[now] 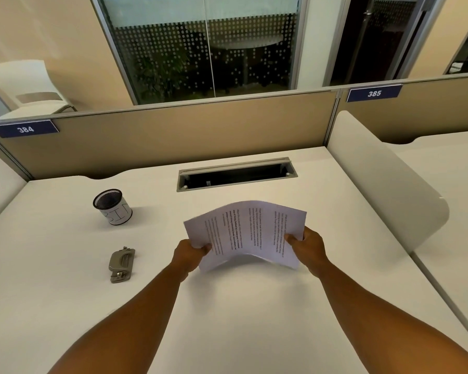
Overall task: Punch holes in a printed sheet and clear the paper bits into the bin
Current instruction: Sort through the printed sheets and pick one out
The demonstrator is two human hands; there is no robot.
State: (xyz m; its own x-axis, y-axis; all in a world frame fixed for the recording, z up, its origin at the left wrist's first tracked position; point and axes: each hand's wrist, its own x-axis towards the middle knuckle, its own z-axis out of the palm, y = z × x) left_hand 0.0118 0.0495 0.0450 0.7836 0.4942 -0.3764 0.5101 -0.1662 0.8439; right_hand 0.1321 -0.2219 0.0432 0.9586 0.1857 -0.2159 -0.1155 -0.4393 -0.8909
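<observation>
Both hands (191, 255) (310, 247) pinch sheet (245, 233) edges above desk (254, 306).

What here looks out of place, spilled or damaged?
Nothing stands out. The left hand and right hand hold the printed sheet bowed above the desk; hole punch and bin stand apart, upright, no scraps visible.

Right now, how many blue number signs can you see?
2. One sign, 384, sits on the divider's top edge at far left. The other sign, 385, sits on the divider at upper right. More may lie outside the picture.
</observation>
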